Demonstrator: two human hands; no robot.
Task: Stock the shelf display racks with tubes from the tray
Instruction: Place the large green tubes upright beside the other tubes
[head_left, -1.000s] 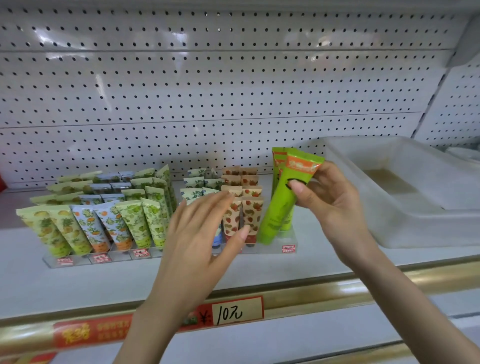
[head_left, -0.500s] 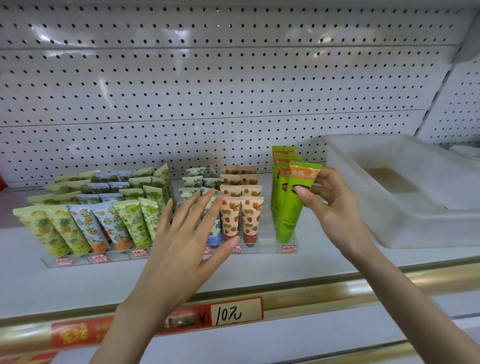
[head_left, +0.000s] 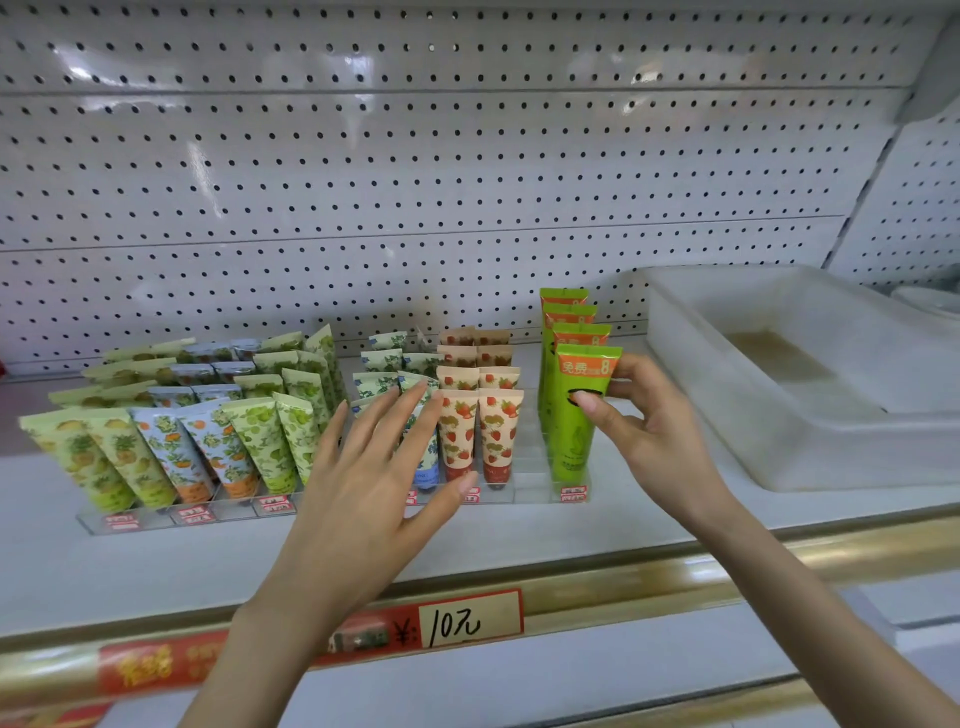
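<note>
Head view is looking down at a white shelf backed by a pegboard wall. Two clear racks are sitting on it. The left rack is holding rows of fruit-print tubes. The right rack is holding blue tubes, strawberry tubes and a row of tall green tubes.

The left hand is hovering in front of the blue tubes, hiding most of them, fingers spread and relaxed, grasping nothing. The right hand is pinching the front green tube near its top, thumb on its face, fingers at its right edge. That tube is standing upright, cap down, at the front of the right rack's last lane.

A bare lane is separating it from the strawberry tubes. A white tray is sitting just right of the rack. A gold rail carrying a red price label is edging the shelf's front.
</note>
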